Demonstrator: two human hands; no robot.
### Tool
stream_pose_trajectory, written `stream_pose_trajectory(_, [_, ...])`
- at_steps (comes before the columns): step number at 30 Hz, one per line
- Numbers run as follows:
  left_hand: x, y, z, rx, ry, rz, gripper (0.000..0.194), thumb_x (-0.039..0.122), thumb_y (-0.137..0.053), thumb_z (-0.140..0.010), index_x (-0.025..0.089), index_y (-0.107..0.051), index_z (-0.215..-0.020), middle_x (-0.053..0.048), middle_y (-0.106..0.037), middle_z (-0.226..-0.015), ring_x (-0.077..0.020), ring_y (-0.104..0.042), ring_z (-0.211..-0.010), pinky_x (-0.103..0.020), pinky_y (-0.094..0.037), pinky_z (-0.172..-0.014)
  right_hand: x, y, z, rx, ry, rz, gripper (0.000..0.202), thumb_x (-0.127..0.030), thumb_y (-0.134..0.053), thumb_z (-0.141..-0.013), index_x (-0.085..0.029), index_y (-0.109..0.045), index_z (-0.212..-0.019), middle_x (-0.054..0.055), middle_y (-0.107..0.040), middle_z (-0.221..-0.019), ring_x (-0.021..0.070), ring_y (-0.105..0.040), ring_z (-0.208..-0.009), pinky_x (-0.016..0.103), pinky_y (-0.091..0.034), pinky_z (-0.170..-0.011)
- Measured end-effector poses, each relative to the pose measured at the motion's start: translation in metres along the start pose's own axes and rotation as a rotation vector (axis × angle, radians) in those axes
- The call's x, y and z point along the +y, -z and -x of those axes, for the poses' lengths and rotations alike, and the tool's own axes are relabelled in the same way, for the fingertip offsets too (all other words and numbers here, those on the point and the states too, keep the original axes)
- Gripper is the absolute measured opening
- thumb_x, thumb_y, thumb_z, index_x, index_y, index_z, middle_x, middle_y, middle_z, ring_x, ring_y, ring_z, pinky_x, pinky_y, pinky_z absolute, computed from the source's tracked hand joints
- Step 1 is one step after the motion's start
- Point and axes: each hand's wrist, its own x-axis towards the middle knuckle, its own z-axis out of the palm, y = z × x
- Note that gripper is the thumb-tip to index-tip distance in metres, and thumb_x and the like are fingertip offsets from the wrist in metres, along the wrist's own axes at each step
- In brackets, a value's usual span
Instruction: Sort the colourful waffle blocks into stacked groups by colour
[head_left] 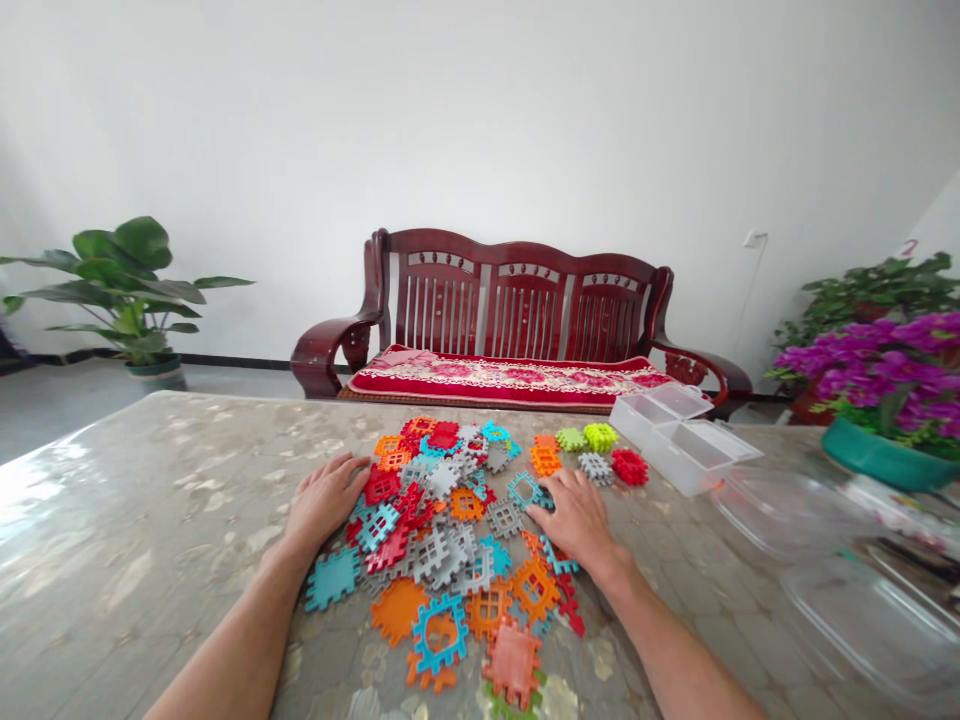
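A loose pile of toothed plastic building pieces in red, orange, grey and blue (pixel 450 470) lies between my hands on the table. My left hand (pixel 328 498) rests at the pile's left edge, fingers stretched out and holding nothing. Just below it is a flat solid blue piece (pixel 334 578). At the right edge, my right hand (pixel 576 512) has its fingers apart, with the fingertips by a blue frame-shaped piece (pixel 527 490); whether they touch it I cannot tell. Nearer to me lie a blue piece with a round hole (pixel 440 634) and a red solid piece (pixel 513 660).
Sorted stacks, yellow-green (pixel 600 437), grey (pixel 595 468) and red (pixel 630 467), stand beyond my right hand. A clear divided box (pixel 686 455) stands open behind them. Clear plastic containers (pixel 791 510) and a teal flower pot (pixel 889 452) are on the right. A wooden bench (pixel 517 300) is behind the table.
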Motion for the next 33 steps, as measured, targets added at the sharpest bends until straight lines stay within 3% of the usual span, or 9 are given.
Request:
stream_pose_trajectory(7, [-0.001, -0.001, -0.001, -0.001, 0.003, -0.013, 0.052, 0.047, -0.028, -0.094, 0.029, -0.063, -0.128, -0.007, -0.055, -0.144, -0.0243, -0.049, -0.135, -0.043, -0.034, -0.114, 0.0, -0.004, 0.0, 0.003, -0.017, -0.111, 0.023, -0.033, -0.069, -0.081, -0.024, -0.071, -0.102, 0.005, -0.068, -0.106, 0.0235, -0.056, -0.1, 0.035, -0.04, -0.091])
stream_pose_trajectory(12, [-0.001, -0.002, 0.0, 0.026, -0.008, -0.005, 0.051, 0.047, -0.029, -0.094, 0.029, -0.065, -0.126, -0.006, -0.057, -0.142, -0.0244, -0.05, -0.134, -0.042, -0.035, -0.113, -0.003, -0.004, -0.001, 0.028, 0.014, -0.108, 0.032, -0.04, -0.066, -0.085, -0.025, -0.069, -0.112, 0.006, -0.067, -0.113, 0.0245, -0.055, -0.104, 0.036, -0.039, -0.093])
stream_pose_trajectory(19, [-0.001, -0.001, 0.0, 0.037, -0.002, 0.005, 0.05, 0.047, -0.032, -0.094, 0.029, -0.065, -0.126, -0.005, -0.058, -0.142, -0.0246, -0.051, -0.133, -0.042, -0.035, -0.113, -0.009, -0.007, -0.004, 0.054, -0.04, -0.144, 0.028, -0.034, -0.072, -0.076, -0.022, -0.069, -0.101, 0.006, -0.069, -0.104, 0.0257, -0.057, -0.1, 0.036, -0.042, -0.09])
stream_pose_trajectory(26, [0.002, 0.002, 0.001, 0.016, -0.005, -0.001, 0.052, 0.047, -0.029, -0.094, 0.028, -0.065, -0.127, -0.007, -0.057, -0.143, -0.0257, -0.05, -0.133, -0.044, -0.035, -0.113, -0.007, -0.007, -0.003, 0.176, -0.056, -0.469, 0.007, -0.022, -0.056, -0.082, -0.023, -0.063, -0.085, 0.001, -0.069, -0.082, 0.0165, -0.061, -0.073, 0.027, -0.046, -0.072])
stream_pose_trajectory(30, [0.003, 0.003, 0.002, 0.027, -0.004, -0.006, 0.05, 0.047, -0.031, -0.094, 0.029, -0.066, -0.125, -0.005, -0.059, -0.141, -0.0251, -0.051, -0.132, -0.042, -0.036, -0.112, 0.006, 0.004, -0.004, 0.319, -0.045, -0.298, 0.012, -0.019, -0.053, -0.083, -0.022, -0.064, -0.086, 0.005, -0.068, -0.085, 0.0195, -0.06, -0.082, 0.029, -0.044, -0.079])
stream_pose_trajectory(33, [0.003, 0.002, 0.002, 0.035, -0.001, -0.007, 0.049, 0.046, -0.032, -0.094, 0.03, -0.066, -0.125, -0.005, -0.059, -0.14, -0.0239, -0.052, -0.131, -0.04, -0.036, -0.112, 0.015, 0.01, -0.002, 0.243, -0.03, -0.151, 0.021, -0.009, -0.053, -0.075, -0.023, -0.065, -0.084, 0.005, -0.068, -0.089, 0.0208, -0.059, -0.091, 0.029, -0.041, -0.083])
